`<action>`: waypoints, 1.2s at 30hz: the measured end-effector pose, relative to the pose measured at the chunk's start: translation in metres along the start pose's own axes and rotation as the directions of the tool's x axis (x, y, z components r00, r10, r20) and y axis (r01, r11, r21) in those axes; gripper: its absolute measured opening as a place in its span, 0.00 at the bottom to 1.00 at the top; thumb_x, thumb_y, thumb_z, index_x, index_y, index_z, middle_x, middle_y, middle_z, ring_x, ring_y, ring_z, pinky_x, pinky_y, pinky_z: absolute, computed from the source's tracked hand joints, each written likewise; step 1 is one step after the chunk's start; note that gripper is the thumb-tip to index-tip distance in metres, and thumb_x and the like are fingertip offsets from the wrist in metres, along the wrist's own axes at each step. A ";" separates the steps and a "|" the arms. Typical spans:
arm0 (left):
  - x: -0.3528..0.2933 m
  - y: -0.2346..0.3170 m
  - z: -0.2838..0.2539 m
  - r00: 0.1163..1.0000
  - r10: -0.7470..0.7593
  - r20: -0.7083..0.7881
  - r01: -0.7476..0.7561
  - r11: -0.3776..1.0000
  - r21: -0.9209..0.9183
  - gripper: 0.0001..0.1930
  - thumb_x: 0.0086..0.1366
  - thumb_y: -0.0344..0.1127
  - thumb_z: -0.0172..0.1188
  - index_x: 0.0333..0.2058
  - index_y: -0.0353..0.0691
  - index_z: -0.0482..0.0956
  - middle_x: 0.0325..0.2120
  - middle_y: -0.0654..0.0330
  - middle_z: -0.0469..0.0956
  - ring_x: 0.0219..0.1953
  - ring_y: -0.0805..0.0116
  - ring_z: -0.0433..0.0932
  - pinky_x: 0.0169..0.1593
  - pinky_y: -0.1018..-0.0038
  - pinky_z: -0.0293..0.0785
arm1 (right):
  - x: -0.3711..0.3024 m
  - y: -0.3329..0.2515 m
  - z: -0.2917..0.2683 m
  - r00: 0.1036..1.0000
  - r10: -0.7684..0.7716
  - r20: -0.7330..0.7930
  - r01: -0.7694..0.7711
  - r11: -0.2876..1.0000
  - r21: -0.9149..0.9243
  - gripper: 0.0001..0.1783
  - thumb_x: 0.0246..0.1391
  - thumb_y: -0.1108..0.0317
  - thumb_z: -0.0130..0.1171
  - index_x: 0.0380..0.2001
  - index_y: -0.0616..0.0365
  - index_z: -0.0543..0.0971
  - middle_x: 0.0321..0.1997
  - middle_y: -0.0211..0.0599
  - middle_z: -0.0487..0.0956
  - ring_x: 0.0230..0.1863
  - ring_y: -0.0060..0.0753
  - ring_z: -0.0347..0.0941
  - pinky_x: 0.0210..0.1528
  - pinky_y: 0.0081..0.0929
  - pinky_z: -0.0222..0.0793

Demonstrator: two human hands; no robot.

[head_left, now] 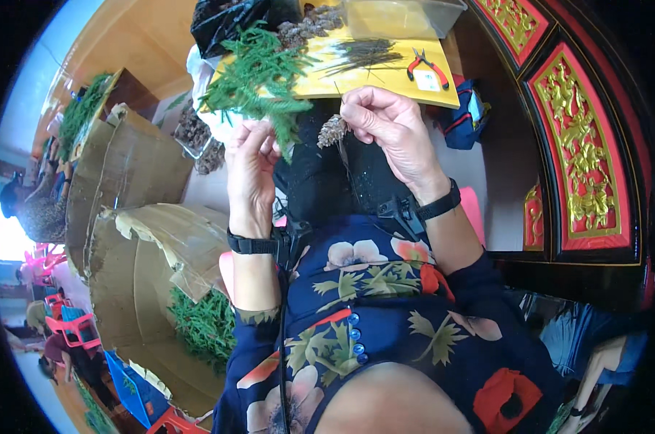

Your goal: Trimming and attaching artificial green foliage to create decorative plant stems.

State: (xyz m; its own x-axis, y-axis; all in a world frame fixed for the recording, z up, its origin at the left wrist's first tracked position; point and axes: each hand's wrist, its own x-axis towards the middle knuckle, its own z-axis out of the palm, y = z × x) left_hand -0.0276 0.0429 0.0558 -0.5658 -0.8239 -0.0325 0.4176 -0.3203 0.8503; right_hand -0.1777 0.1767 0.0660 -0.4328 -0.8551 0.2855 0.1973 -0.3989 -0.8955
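My right hand (393, 134) is closed in a pinch in front of the yellow table. A brown pine cone (332, 132) hangs at its fingers, tip pointing down and left. Thin dark wire shows above the pinch and below the cone. To the left, my left hand (251, 173) has its fingers pressed together beside the green artificial sprigs (259, 76). Whether it grips a sprig tip or something thinner is hidden. Past my hands, a bundle of dark wires (364, 54) lies on the yellow tabletop (327, 85), with red-handled pliers (427, 69) to its right.
More pine cones (309, 27), a black plastic bag (230, 25) and a clear bin (403, 18) occupy the table's far side. On my left, a torn cardboard box (139, 289) contains green sprigs (203, 329). Carved red-and-gold panels (584, 145) stand at right. Other people sit farther left.
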 end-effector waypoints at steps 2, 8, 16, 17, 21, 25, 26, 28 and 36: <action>-0.001 -0.001 0.004 1.000 0.028 0.010 -0.028 0.998 0.059 0.09 0.57 0.30 0.61 0.22 0.43 0.70 0.17 0.67 0.69 0.19 0.78 0.67 0.25 0.83 0.65 | -0.002 0.001 -0.001 1.000 0.012 -0.011 -0.012 1.000 -0.004 0.05 0.54 0.69 0.58 0.30 0.60 0.77 0.29 0.24 0.72 0.26 0.12 0.62 0.27 0.10 0.57; -0.009 -0.001 0.000 0.998 0.030 -0.062 -0.023 0.994 0.105 0.12 0.55 0.30 0.64 0.19 0.44 0.69 0.15 0.67 0.68 0.17 0.79 0.65 0.25 0.83 0.63 | 0.000 -0.006 -0.006 1.000 -0.002 0.027 0.004 0.997 -0.074 0.05 0.54 0.70 0.58 0.30 0.61 0.78 0.35 0.28 0.75 0.30 0.13 0.65 0.31 0.11 0.59; -0.012 0.008 -0.001 0.999 0.022 0.026 -0.024 0.995 0.098 0.12 0.56 0.32 0.63 0.19 0.44 0.68 0.17 0.67 0.70 0.17 0.78 0.66 0.24 0.83 0.63 | -0.001 -0.001 -0.005 0.998 -0.050 0.039 0.056 0.984 -0.171 0.05 0.52 0.71 0.59 0.29 0.61 0.79 0.43 0.35 0.75 0.40 0.16 0.68 0.44 0.15 0.63; -0.013 0.008 0.000 1.000 0.017 0.019 -0.018 0.996 0.085 0.12 0.56 0.32 0.63 0.20 0.44 0.68 0.17 0.66 0.70 0.17 0.79 0.66 0.24 0.83 0.63 | -0.001 0.001 -0.004 0.998 -0.049 0.039 0.055 0.983 -0.173 0.05 0.52 0.71 0.59 0.29 0.61 0.79 0.43 0.35 0.75 0.40 0.16 0.68 0.44 0.15 0.63; -0.016 0.006 0.011 1.000 -0.003 0.003 0.003 0.998 0.065 0.11 0.57 0.33 0.63 0.20 0.45 0.69 0.16 0.66 0.71 0.18 0.79 0.67 0.24 0.84 0.62 | -0.002 0.006 0.001 0.999 0.048 0.026 -0.036 0.940 -0.340 0.05 0.51 0.71 0.60 0.30 0.62 0.79 0.39 0.32 0.77 0.40 0.17 0.70 0.45 0.16 0.64; -0.021 0.000 0.017 1.000 -0.018 -0.001 0.018 0.994 0.107 0.11 0.57 0.33 0.63 0.21 0.45 0.69 0.16 0.66 0.71 0.18 0.79 0.67 0.24 0.84 0.61 | -0.004 0.011 0.010 0.987 0.140 0.075 -0.122 0.970 -0.208 0.06 0.51 0.70 0.60 0.30 0.61 0.79 0.33 0.28 0.77 0.36 0.16 0.70 0.41 0.14 0.64; -0.021 -0.002 0.017 1.000 -0.012 0.011 0.011 0.990 0.142 0.11 0.57 0.34 0.63 0.22 0.45 0.68 0.16 0.67 0.71 0.18 0.79 0.67 0.24 0.85 0.61 | -0.005 0.012 0.012 0.989 0.132 0.063 -0.121 0.981 -0.152 0.06 0.51 0.70 0.60 0.31 0.61 0.79 0.31 0.27 0.77 0.34 0.15 0.70 0.39 0.13 0.64; -0.020 -0.004 0.017 0.999 -0.008 0.031 0.002 0.985 0.174 0.11 0.57 0.34 0.63 0.22 0.45 0.68 0.16 0.67 0.71 0.17 0.79 0.67 0.24 0.85 0.61 | -0.005 0.013 0.013 0.993 0.113 0.032 -0.112 0.993 -0.041 0.06 0.52 0.69 0.60 0.31 0.60 0.79 0.28 0.25 0.76 0.31 0.14 0.69 0.36 0.11 0.63; -0.027 -0.004 0.026 0.898 0.440 0.021 -0.405 0.806 0.431 0.08 0.55 0.30 0.64 0.29 0.39 0.72 0.28 0.60 0.76 0.25 0.76 0.71 0.29 0.82 0.66 | -0.004 0.007 0.008 0.985 0.134 -0.105 -0.133 0.991 0.023 0.07 0.52 0.67 0.60 0.32 0.59 0.78 0.29 0.25 0.76 0.29 0.13 0.65 0.33 0.10 0.60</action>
State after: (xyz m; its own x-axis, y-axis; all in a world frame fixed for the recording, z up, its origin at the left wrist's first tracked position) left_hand -0.0325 0.0784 0.0674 -0.3391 -0.8710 0.3554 0.2592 0.2767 0.9253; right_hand -0.1678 0.1750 0.0609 -0.4924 -0.8614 0.1251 0.2729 -0.2893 -0.9175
